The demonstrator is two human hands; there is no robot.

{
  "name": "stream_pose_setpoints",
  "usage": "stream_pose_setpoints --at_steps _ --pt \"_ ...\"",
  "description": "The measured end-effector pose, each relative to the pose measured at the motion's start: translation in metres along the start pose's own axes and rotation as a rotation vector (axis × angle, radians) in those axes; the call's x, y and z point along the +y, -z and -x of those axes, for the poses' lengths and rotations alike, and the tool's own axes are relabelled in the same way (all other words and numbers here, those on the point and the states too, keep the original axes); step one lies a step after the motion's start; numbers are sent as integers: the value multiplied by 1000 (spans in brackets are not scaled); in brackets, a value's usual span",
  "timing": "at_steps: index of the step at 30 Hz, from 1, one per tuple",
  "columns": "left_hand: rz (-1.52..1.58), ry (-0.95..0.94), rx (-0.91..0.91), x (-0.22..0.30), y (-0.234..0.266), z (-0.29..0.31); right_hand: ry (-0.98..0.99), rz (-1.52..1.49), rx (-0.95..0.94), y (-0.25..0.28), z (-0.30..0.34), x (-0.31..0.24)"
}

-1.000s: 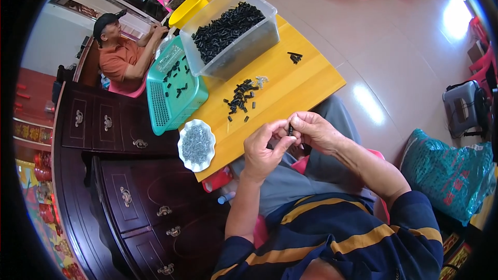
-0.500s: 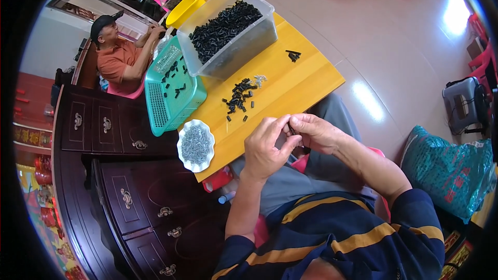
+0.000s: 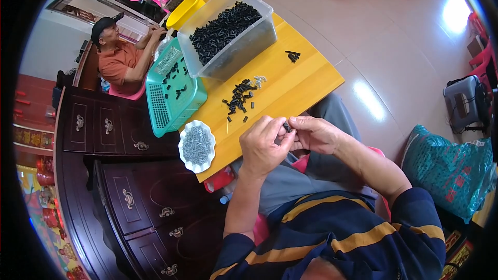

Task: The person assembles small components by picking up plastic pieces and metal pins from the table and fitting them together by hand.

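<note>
In front of my lap, above the table's near edge, both hands meet around a small black cylindrical piece (image 3: 287, 126). My left hand (image 3: 261, 146) is closed with its fingertips on the piece. The thumb and fingers of my right hand (image 3: 317, 134) are pinched on it from the other side, hiding part of it. Beyond them a loose pile of similar black pieces (image 3: 239, 96) lies on the yellow table (image 3: 282, 85), beside a few small clear pieces (image 3: 260, 80). A white scalloped bowl (image 3: 198, 168) holds many small clear pieces (image 3: 197, 144).
A translucent bin (image 3: 246, 46) full of black pieces stands at the back, beside a green basket (image 3: 193, 111) and a yellow tub (image 3: 185, 10). Several black pieces (image 3: 293, 56) lie near the far right edge. Dark drawers (image 3: 129, 176) flank the left; another person (image 3: 124, 62) sits beyond.
My fingers have shifted around the black piece, and more of it shows between the fingertips. The left hand has moved slightly left. The table's contents look the same.
</note>
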State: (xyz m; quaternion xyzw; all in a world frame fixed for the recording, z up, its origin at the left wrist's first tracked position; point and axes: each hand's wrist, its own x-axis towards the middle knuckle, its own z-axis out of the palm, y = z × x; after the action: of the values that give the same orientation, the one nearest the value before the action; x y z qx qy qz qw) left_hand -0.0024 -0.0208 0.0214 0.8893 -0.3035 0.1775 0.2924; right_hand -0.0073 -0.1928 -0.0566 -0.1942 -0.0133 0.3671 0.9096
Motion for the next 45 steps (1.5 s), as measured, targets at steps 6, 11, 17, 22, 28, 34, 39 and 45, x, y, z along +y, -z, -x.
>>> stream_pose_setpoints --at_steps 6,11,17,22,28,34,39,45 --pt "47 20 -28 2 1 -2 9 -3 -28 1 0 1" --pt "56 -38 -10 1 0 -2 26 -19 -62 4 1 2" --pt "57 -48 -15 0 2 1 13 -8 -85 3 1 3" --pt "27 -16 -47 1 0 0 50 28 -104 5 -1 3" --pt "-10 -12 -74 5 2 -3 49 35 -116 5 0 3" --pt "-25 -19 -96 6 1 -6 60 16 -61 -2 3 0" --pt "-23 -9 -85 4 -4 -5 86 25 -68 2 1 0" --pt "11 -10 -105 2 -6 -5 99 43 -86 3 2 0"
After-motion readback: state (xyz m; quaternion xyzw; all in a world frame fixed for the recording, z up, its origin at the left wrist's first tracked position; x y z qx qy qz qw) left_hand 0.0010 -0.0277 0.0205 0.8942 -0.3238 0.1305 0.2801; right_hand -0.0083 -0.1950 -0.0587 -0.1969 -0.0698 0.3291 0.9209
